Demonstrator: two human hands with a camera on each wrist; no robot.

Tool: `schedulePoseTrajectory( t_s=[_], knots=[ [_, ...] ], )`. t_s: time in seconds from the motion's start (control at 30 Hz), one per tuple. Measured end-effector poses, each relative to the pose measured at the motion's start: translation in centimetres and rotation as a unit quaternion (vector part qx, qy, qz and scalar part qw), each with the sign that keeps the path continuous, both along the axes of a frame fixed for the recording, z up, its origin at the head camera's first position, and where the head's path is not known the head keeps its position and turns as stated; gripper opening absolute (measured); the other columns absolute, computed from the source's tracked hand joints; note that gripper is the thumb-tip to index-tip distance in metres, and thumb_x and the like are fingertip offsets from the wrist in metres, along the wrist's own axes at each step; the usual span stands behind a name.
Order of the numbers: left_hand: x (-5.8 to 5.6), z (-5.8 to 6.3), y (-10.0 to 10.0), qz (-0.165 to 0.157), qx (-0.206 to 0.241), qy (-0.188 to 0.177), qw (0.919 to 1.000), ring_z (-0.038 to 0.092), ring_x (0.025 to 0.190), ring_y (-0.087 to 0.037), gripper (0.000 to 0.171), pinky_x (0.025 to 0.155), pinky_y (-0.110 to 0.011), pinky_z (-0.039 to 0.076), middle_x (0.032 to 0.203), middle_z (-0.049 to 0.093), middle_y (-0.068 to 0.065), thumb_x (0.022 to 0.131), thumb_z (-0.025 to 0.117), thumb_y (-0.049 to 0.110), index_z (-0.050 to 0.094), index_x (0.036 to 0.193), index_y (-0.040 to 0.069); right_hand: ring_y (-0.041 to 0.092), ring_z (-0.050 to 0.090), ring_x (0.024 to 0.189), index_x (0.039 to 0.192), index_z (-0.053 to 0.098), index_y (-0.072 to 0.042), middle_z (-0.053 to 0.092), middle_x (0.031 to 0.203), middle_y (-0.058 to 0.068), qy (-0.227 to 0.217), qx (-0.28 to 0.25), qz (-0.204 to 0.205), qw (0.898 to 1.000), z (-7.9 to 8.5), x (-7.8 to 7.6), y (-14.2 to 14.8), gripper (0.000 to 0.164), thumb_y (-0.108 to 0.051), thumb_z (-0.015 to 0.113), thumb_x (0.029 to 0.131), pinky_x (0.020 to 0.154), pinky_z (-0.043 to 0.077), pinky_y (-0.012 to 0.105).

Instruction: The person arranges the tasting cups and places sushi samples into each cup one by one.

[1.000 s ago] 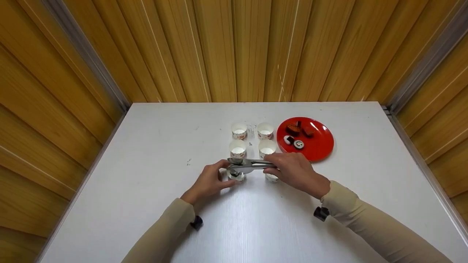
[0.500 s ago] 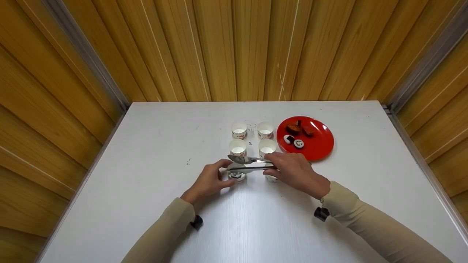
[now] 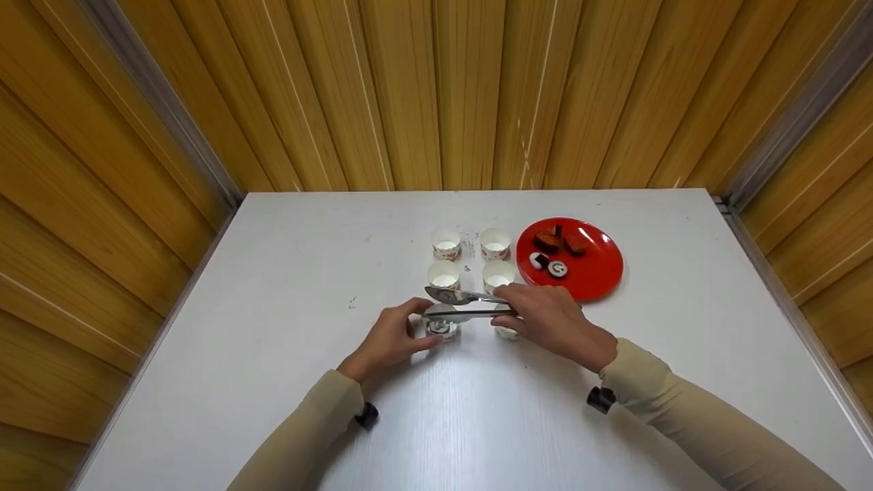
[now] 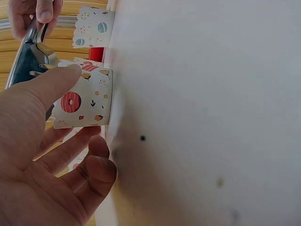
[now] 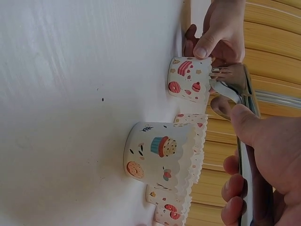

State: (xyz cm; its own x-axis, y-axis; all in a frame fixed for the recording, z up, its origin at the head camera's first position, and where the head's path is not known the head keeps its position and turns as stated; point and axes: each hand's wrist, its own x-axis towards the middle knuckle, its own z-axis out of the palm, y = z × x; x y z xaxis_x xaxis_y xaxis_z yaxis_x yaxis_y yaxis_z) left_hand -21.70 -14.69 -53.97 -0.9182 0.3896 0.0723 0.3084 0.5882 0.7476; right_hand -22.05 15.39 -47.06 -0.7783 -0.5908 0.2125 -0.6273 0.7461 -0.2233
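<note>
My left hand (image 3: 390,335) holds the front-left paper cup (image 4: 91,101) between thumb and fingers, keeping it upright on the table. Inside that cup lies a small black-and-white sushi roll piece (image 3: 442,328), partly covered by the tongs. My right hand (image 3: 551,319) grips metal serving tongs (image 5: 247,92), one side fork-shaped and the other a flat spoon shape. The tongs' two sides stand apart over the cup, with nothing between them. Below the right hand, the front-right paper cup (image 5: 157,153) is partly hidden in the head view.
Behind the hands stand two more rows of paper cups, including a back-left cup (image 3: 447,244) and a back-right cup (image 3: 495,244). A red plate (image 3: 597,273) at the right carries several sushi pieces. Wood-patterned walls (image 3: 436,95) enclose the white table (image 3: 307,273).
The tongs have spread apart, one side rising away from the cup, and the sushi roll piece they held now lies in the cup. Both hands have stayed nearly in place.
</note>
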Motion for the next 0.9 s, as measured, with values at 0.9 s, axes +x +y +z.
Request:
schedulePoseTrajectory(
  t_s=[0.9],
  knots=[
    [0.4, 2.1, -0.2, 0.015, -0.003, 0.030, 0.9994, 0.052, 0.069, -0.012, 0.074, 0.065, -0.028, 0.046, 0.136, 0.063, -0.004, 0.084, 0.087, 0.035, 0.055, 0.145, 0.010, 0.012, 0.060, 0.075, 0.121, 0.067, -0.015, 0.068, 0.091, -0.004, 0.016, -0.015, -0.011, 1.000, 2.5, -1.5, 5.0, 0.046, -0.038, 0.085, 0.086, 0.065, 0.050, 0.032]
  ],
)
